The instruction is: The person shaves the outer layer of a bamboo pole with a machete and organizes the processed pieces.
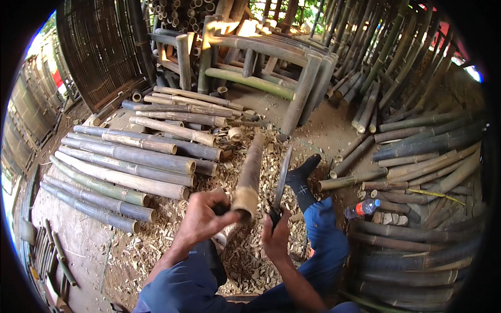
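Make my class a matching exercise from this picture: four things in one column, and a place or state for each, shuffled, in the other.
Column one
1. Long-bladed knife
2. Bamboo tube
3. Plastic bottle
4. Wood chips

Column two
A. topped with a blue cap
B. lower end close by the left hand
C. scattered in small, pale pieces
D. held by its handle in the right hand

Right pairs: 1-D, 2-B, 3-A, 4-C
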The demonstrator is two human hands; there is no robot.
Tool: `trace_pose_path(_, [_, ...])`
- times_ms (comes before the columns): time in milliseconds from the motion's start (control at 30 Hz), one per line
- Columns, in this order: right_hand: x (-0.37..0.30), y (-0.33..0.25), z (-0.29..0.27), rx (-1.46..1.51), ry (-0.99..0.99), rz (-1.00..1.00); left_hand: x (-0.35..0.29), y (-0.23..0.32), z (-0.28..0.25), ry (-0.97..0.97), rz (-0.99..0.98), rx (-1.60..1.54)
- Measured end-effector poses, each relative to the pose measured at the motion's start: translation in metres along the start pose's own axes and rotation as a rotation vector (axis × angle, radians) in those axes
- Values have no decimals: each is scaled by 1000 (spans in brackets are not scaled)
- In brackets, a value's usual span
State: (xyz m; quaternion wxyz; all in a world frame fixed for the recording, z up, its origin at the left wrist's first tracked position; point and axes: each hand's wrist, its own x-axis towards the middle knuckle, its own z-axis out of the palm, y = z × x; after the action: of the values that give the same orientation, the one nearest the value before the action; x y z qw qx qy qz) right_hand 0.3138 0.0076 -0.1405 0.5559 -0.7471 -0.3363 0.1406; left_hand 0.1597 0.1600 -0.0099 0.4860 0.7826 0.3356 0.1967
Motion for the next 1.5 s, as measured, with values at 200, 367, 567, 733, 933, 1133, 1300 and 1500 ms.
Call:
trace_pose_path(200, [-49, 139, -9, -441, -248, 486, -3, -26, 17, -260, 117, 156])
trace_pose_path(367, [-40, 105, -4, -297, -190, 386, -6, -47, 37, -332, 181, 233])
trace_pose_path(567, [-20, 107, 2, 1001, -403, 998, 9, -89, 63, -781, 217, -23])
trace_pose_path(733, [-32, 73, 3, 270, -305, 431, 13, -167, 58, -283, -26, -99])
trace_pose_path(933, [71, 50, 34, -200, -465, -3, -60, -271, 118, 128, -99, 14])
trace_pose_path(1133, [215, 29, 156, -555, -594, -427, -58, -260, 120, 8, -106, 230])
trace_pose_path(1300, [288, -5, 283, -632, -648, -617, -56, -251, 120, 26, -97, 195])
trace_pose_path(1500, [283, 27, 358, -311, -394, -553, -56, -248, 105, 0, -117, 130])
